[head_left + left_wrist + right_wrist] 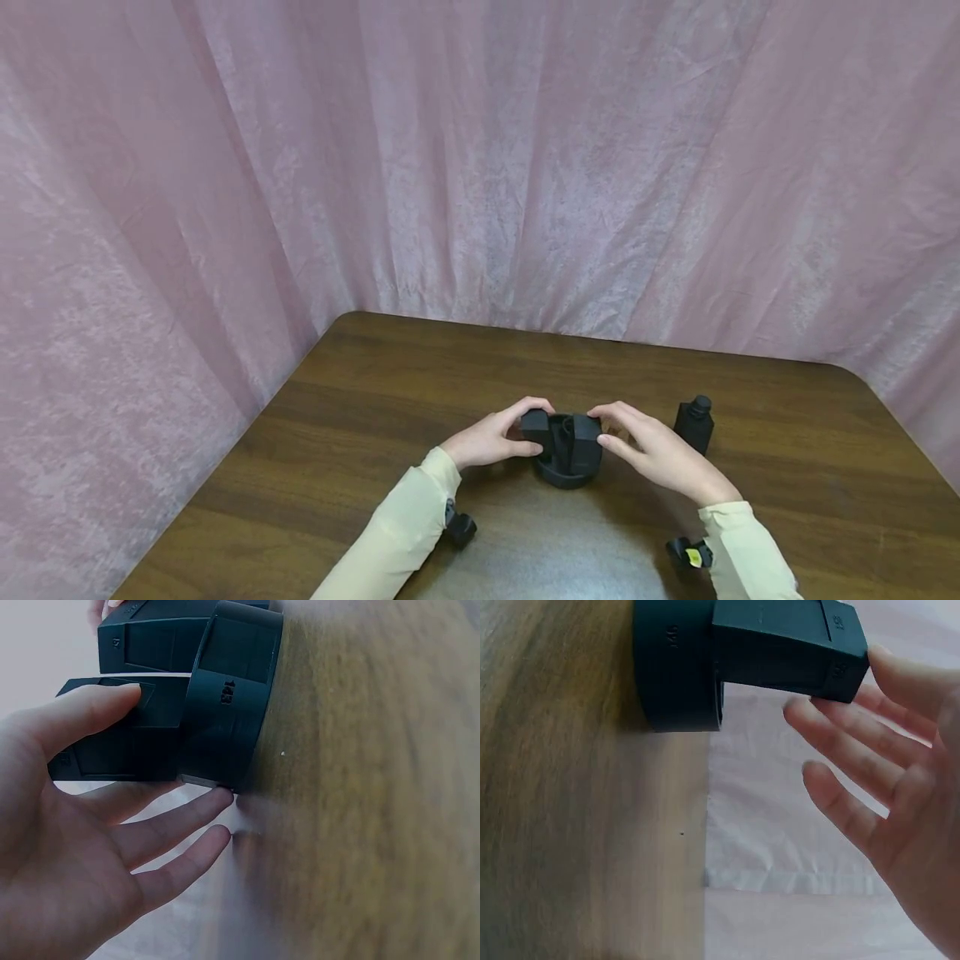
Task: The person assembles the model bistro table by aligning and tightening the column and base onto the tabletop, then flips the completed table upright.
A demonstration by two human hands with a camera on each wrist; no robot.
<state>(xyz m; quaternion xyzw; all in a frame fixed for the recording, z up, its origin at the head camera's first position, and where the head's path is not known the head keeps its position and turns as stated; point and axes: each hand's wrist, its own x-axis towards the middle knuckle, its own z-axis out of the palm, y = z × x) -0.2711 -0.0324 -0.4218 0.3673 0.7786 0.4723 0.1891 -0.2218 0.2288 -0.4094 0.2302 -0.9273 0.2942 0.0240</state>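
A low round black base (pixel 564 480) stands on the table, with two angular black blocks upright in it. My left hand (pixel 495 436) holds the left block (pixel 536 423), thumb on its near side and index finger over the far side. In the left wrist view that block (pixel 146 754) leans out of the base (pixel 223 727), whose wall bears raised digits. The lower fingers spread beside the base. My right hand (pixel 660 450) pinches the upper end of the right block (pixel 587 443) between thumb and fingertips. In the right wrist view this block (pixel 780 645) rises from the base at a slight tilt.
A black bottle (pixel 694 423) with a narrow neck stands just behind the right hand. Black wrist cameras (pixel 460 528) hang below both sleeves. The brown wooden table (pixel 420 358) ends at a pink curtain (pixel 480 183) at the back and left.
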